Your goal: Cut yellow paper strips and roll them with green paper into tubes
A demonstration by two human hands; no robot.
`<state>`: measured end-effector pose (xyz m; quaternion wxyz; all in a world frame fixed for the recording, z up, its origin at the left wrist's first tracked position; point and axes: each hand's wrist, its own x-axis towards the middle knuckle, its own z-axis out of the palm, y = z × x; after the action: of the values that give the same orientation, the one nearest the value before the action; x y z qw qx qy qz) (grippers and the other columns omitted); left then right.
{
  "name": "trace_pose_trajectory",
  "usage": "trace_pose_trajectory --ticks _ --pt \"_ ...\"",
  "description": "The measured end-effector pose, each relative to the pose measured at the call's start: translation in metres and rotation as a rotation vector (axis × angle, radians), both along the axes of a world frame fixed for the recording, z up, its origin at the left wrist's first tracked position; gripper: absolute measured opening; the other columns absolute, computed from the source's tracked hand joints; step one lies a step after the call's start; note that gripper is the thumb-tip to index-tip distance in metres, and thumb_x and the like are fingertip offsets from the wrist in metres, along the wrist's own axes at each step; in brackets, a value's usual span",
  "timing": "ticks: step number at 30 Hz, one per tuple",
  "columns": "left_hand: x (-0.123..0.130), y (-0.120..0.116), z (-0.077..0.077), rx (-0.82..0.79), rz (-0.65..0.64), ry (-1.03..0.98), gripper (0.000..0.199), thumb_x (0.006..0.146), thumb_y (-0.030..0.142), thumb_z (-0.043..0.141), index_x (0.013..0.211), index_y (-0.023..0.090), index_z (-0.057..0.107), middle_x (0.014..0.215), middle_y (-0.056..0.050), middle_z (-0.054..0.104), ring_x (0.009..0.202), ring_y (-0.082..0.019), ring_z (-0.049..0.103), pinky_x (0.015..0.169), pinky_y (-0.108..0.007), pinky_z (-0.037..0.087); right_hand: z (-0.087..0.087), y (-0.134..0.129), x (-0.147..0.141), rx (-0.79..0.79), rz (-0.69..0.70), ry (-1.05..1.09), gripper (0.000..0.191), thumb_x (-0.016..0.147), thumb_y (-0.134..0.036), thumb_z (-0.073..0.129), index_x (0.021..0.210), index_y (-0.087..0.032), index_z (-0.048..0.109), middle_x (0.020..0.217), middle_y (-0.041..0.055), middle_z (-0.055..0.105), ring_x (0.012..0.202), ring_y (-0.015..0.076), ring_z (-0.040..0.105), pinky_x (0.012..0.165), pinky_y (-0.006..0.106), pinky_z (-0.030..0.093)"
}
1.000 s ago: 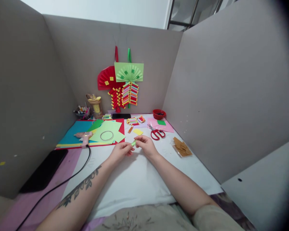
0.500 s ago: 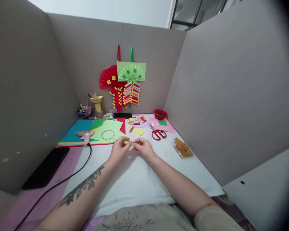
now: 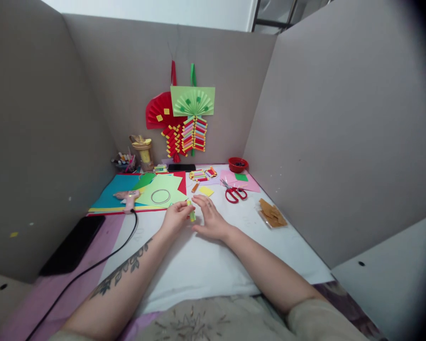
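Note:
Between the fingers of my left hand (image 3: 175,215) is a small light-green paper roll (image 3: 192,215) with yellow ends, held nearly upright. My right hand (image 3: 211,218) is just right of the roll, thumb and fingers spread apart, holding nothing. Beyond the hands lie a yellow paper piece (image 3: 206,191), a small brown-orange piece (image 3: 195,187) and red-handled scissors (image 3: 235,193). Several similar coloured paper rolls (image 3: 199,175) lie in a group farther back. Light-green paper sheets (image 3: 151,195) with a thin ring (image 3: 161,196) on them are left of the hands.
A pink glue gun (image 3: 129,199) lies on the left, its black cord (image 3: 102,263) running toward me. A black tablet-like slab (image 3: 73,246) is at far left. To the right are a bag of brown pieces (image 3: 271,214) and a red bowl (image 3: 238,165). Paper fan decorations (image 3: 193,102) hang on the back panel.
My right hand has let go of the roll and opened to its right. The roll has turned from lying sideways to nearly upright in my left hand.

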<state>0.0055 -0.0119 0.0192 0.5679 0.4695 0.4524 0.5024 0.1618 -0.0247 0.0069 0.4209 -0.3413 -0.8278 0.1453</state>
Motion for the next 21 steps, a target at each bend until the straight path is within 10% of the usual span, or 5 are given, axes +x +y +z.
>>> trace_pose_trajectory --ticks 21 --pt "0.004 0.000 -0.006 0.049 -0.065 0.114 0.034 0.061 0.037 0.072 0.083 0.012 0.068 0.076 -0.006 0.070 0.064 -0.015 0.060 0.057 -0.023 0.042 -0.008 0.003 -0.005 0.060 -0.018 -0.038 0.080 0.065 -0.011 0.055 0.138 -0.023 0.025 0.130 0.0138 0.043 0.126 0.0279 0.034 0.104 0.050 0.032"
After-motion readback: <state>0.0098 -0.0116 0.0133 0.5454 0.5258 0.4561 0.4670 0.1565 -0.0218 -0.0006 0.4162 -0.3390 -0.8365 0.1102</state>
